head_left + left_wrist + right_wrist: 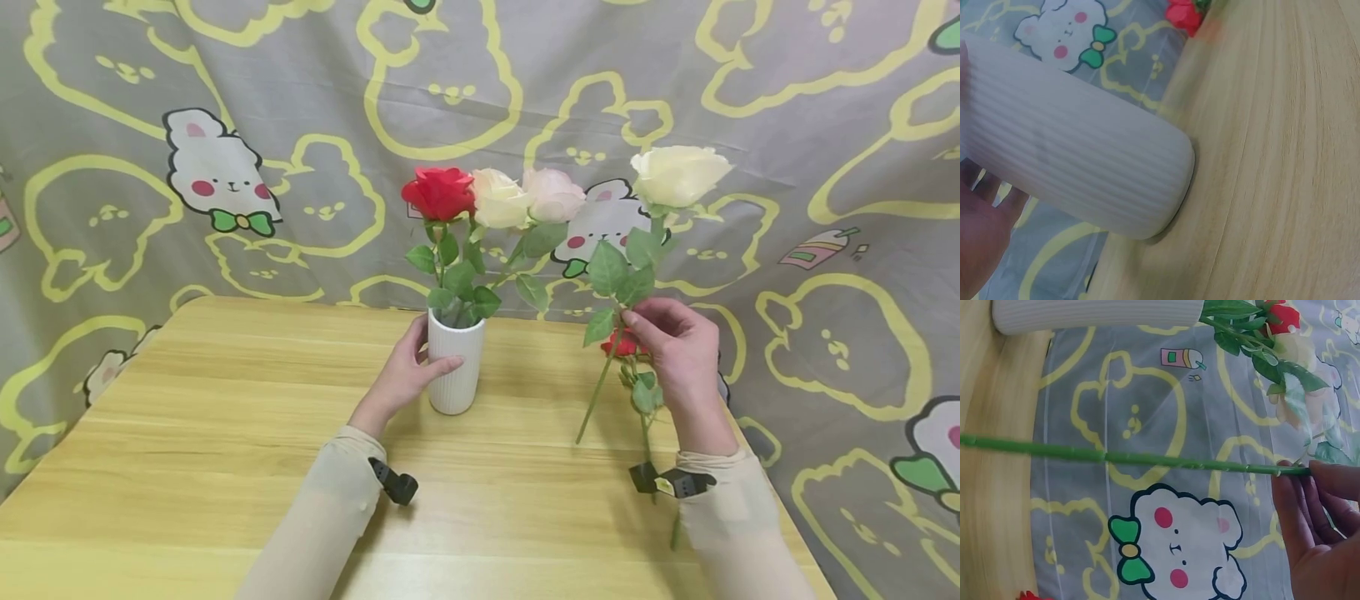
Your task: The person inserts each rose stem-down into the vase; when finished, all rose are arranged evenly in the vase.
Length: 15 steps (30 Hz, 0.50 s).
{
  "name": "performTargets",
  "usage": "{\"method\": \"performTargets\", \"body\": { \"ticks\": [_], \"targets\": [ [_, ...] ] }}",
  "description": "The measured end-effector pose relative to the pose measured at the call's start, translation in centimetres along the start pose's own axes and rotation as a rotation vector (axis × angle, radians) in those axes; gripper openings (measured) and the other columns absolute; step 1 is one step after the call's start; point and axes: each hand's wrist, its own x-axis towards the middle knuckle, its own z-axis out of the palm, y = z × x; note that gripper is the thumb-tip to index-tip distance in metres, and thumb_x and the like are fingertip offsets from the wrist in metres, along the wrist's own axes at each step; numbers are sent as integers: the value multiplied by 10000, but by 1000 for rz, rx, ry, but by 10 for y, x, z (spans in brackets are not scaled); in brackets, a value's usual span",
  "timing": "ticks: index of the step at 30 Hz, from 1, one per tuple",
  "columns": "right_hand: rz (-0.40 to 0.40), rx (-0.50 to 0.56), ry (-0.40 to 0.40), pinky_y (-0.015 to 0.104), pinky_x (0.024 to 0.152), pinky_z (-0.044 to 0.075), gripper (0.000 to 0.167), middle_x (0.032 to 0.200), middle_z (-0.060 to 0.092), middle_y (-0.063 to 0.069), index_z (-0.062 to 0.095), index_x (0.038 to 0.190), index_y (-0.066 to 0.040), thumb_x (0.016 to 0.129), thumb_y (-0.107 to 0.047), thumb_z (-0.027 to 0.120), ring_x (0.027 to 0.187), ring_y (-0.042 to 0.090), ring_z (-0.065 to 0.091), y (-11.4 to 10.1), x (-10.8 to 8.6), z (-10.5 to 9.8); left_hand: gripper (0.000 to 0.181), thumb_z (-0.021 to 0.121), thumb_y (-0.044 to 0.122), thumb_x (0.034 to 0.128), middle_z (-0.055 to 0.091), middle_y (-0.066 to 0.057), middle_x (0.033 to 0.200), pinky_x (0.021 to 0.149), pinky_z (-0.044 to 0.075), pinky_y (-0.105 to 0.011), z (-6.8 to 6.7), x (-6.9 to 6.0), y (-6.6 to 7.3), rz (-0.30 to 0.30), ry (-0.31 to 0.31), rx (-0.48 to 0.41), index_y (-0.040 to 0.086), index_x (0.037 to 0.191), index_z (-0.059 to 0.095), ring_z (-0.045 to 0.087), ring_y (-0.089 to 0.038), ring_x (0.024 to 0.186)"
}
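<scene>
A white ribbed vase (457, 375) stands upright on the table, and my left hand (405, 367) grips its side with the thumb across the front. In the vase are a red rose (441, 193), a cream rose (498, 198) and a pale pink rose (553, 196). To the right of it, my right hand (684, 350) pinches the green stem (1166, 460) of another cream rose (678, 177) between thumb and fingers. That rose is held bloom up, its stem slanting down to the left above the table. The left wrist view shows the vase's base on the wood.
Behind and below my right hand, a red rose (618, 343) lies on the wooden table (225, 433), partly hidden by the hand and wrist. A grey patterned cloth (315, 92) hangs behind the table. Each wrist wears a black strap with a camera.
</scene>
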Motion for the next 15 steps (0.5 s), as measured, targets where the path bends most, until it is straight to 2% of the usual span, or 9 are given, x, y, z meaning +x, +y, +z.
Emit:
{"method": "performTargets", "body": {
  "ticks": [10,15],
  "targets": [
    [-121,84,-49,225,595,574,85,799,690,92,648,874,115,824,114,717,653,162,660,-9,-3,4,774,766,83,858,404,-168,1461,1112,343,-439,0,-2,0,-6,8,7,35,1486,317,374,-297,1355],
    [-165,119,-41,250,623,588,67,808,696,96,641,866,109,829,147,682,679,168,674,-19,-5,8,777,765,81,859,403,-164,1462,1114,342,-432,0,-1,-1,-6,7,6,41,1490,315,374,-294,1355]
  ]
}}
